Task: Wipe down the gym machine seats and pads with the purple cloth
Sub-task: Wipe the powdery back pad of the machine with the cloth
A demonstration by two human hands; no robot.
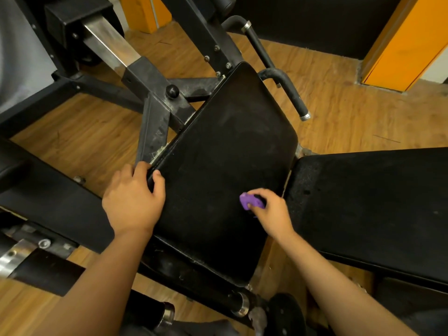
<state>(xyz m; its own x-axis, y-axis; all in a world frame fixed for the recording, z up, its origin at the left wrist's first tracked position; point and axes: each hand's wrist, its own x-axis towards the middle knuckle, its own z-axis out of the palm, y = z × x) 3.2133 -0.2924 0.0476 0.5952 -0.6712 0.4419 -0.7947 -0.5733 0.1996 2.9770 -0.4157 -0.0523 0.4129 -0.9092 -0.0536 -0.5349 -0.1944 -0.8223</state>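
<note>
Two bare forearms reach in from the bottom of the view over a black seat [218,154] that lies slantwise on a dusty black metal frame [155,127]. The left hand [133,202] sits at the seat's left edge with its back turned up. Its thumb lies on the top surface and its fingers curl over the rim and down the side, so it grips the seat; the fingertips are hidden below the edge. The left wrist is fairly straight, in line with the forearm. The right hand [271,212] is lower on the right part of the seat, knuckles up, its fingers bunched round a small wad of purple cloth [249,201] that pokes out to the left of the fingertips. The cloth rests against the seat top, near the right edge and just beside the gap that parts the seat from a second black pad [375,202], which stretches off to the right. The two hands are well apart, one at each side of the seat. Beyond the far right corner of the seat a bent black handle [291,93] with a metal end cap sticks out over the wooden floor [72,141], and a round black knob [172,91] sits on the frame to the left
</note>
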